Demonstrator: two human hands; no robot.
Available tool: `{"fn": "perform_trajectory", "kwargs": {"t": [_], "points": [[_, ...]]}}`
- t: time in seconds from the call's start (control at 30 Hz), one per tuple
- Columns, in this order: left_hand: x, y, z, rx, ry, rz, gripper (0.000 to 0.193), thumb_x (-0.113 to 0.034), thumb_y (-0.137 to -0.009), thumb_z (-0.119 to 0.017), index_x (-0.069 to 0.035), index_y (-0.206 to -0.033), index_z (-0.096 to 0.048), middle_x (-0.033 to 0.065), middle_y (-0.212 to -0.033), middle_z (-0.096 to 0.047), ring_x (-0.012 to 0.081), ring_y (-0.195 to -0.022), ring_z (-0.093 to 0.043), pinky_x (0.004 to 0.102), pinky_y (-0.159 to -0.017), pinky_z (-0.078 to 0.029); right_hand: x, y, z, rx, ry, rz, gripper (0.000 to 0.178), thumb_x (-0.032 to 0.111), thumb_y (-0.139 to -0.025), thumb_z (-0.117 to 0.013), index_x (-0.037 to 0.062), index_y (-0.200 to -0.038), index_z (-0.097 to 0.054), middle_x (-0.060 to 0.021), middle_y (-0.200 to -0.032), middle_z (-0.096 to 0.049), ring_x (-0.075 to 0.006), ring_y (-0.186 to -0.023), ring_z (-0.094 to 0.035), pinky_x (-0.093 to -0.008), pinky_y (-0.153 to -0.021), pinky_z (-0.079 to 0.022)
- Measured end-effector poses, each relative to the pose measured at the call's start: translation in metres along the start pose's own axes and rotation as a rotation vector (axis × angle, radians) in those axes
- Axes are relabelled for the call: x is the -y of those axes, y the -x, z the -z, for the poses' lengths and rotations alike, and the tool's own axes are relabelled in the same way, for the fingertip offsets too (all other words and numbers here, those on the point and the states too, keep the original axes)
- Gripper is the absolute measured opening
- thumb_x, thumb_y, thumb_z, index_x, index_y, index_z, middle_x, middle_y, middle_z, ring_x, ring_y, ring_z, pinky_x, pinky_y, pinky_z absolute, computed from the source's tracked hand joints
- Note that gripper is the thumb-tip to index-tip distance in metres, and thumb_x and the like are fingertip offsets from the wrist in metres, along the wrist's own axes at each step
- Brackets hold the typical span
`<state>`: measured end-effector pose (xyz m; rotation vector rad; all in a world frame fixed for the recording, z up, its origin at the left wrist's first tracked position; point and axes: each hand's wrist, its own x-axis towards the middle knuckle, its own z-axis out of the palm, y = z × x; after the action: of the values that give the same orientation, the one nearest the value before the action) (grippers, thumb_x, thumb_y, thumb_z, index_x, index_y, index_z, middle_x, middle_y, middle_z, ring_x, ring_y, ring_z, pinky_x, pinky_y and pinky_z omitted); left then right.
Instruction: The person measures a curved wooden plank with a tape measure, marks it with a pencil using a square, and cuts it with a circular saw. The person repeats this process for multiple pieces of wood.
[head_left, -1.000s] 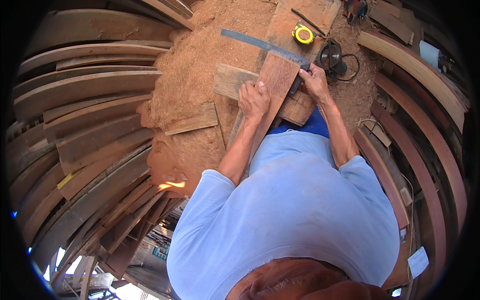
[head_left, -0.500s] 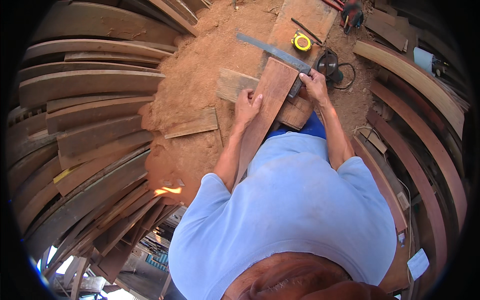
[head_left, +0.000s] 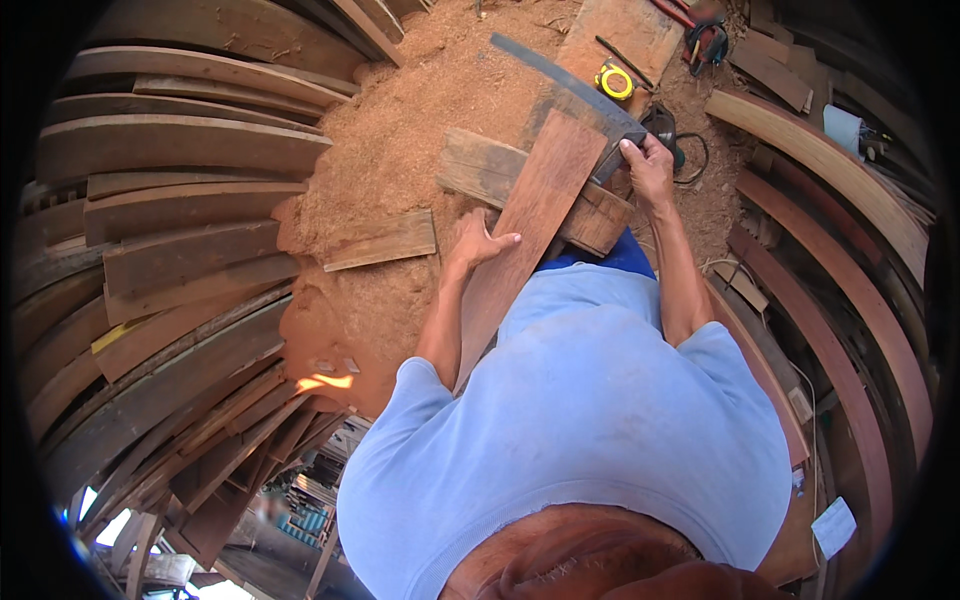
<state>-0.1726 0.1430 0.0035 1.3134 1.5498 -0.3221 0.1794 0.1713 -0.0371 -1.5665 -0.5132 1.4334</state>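
A long reddish-brown wooden board (head_left: 540,190) slants away from my body, its near end hidden by my shirt. My left hand (head_left: 478,243) grips its left side, thumb lying over the top face and fingers at the edge. In my right hand (head_left: 650,168) is a try square (head_left: 570,82), pinched near its corner. Its grey blade points to the far left, beyond the board's far end. The dark stock is beside the board's right edge; whether they touch I cannot tell. Under the board lies a thick wooden block (head_left: 598,220).
Near the square sit a yellow tape measure (head_left: 614,81), a dark pencil-like stick (head_left: 624,60) and a corded power tool (head_left: 662,125). A short offcut (head_left: 382,240) lies on sawdust (head_left: 400,130). Stacked planks (head_left: 190,150) line the left, more boards (head_left: 840,270) the right.
My right hand has moved the try square farther out and slightly right, its blade shifting off the board's end. My left hand has slid back along the board, its thumb now stretched out.
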Motion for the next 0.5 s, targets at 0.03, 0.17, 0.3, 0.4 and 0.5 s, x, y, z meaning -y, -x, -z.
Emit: {"fn": "perform_trajectory", "kwargs": {"t": [0.03, 0.17, 0.3, 0.4, 0.5], "points": [[-0.012, 0.007, 0.009, -0.149, -0.091, -0.096, 0.071, -0.041, -0.085, -0.084, 0.005, -0.135, -0.061, 0.0248, -0.123, -0.072, 0.0349, -0.117, -0.068, 0.0441, -0.104, -0.051, 0.019, 0.011, -0.009, -0.005, -0.018, 0.046, 0.021, 0.006, -0.1, -0.069, -0.0024, -0.119, -0.069, -0.0048, -0.106, -0.074, -0.0096, -0.091, -0.067, -0.0276, -0.085, -0.057], [-0.087, 0.024, 0.03, -0.436, 0.274, -0.52, 0.066, -0.033, -0.093, -0.08, 0.004, -0.142, -0.056, 0.0178, -0.121, -0.072, 0.0307, -0.115, -0.068, 0.0431, -0.105, -0.051, 0.087, 0.053, -0.052, 0.2, -0.003, 0.167, 0.02, 0.011, -0.098, -0.076, 0.0069, -0.113, -0.063, -0.0001, -0.097, -0.068, -0.0075, -0.086, -0.064, -0.0267, -0.075, -0.057], [-0.157, 0.053, 0.025, -0.242, 0.871, -0.735, 0.053, -0.021, -0.1, -0.072, 0.001, -0.145, -0.053, 0.0113, -0.121, -0.07, 0.0232, -0.115, -0.067, 0.0391, -0.104, -0.053, 0.111, 0.081, -0.105, 0.255, 0.284, 0.427, 0.037, 0.014, -0.088, -0.086, 0.009, -0.106, -0.053, 0.0021, -0.085, -0.055, -0.0076, -0.075, -0.056, -0.0301, -0.064, -0.052], [-0.151, 0.045, 0.019, -0.111, 1.202, -0.63, 0.041, -0.014, -0.105, -0.064, 0.0, -0.143, -0.055, 0.0065, -0.118, -0.069, 0.0171, -0.111, -0.067, 0.0349, -0.101, -0.054, 0.103, 0.081, -0.12, 0.183, 0.367, 0.545, 0.039, 0.011, -0.083, -0.087, 0.0056, -0.103, -0.055, -0.0051, -0.082, -0.056, -0.0153, -0.072, -0.06, -0.0329, -0.063, -0.052], [-0.143, 0.032, 0.022, -0.186, 1.27, -0.499, 0.029, -0.014, -0.108, -0.062, -0.002, -0.134, -0.063, 0.0013, -0.106, -0.069, 0.0112, -0.095, -0.067, 0.0292, -0.088, -0.057, 0.097, 0.074, -0.11, 0.279, 0.503, 0.574, 0.031, 0.012, -0.084, -0.081, 0.002, -0.106, -0.061, -0.0132, -0.086, -0.063, -0.028, -0.078, -0.067, -0.0395, -0.071, -0.055]]}}
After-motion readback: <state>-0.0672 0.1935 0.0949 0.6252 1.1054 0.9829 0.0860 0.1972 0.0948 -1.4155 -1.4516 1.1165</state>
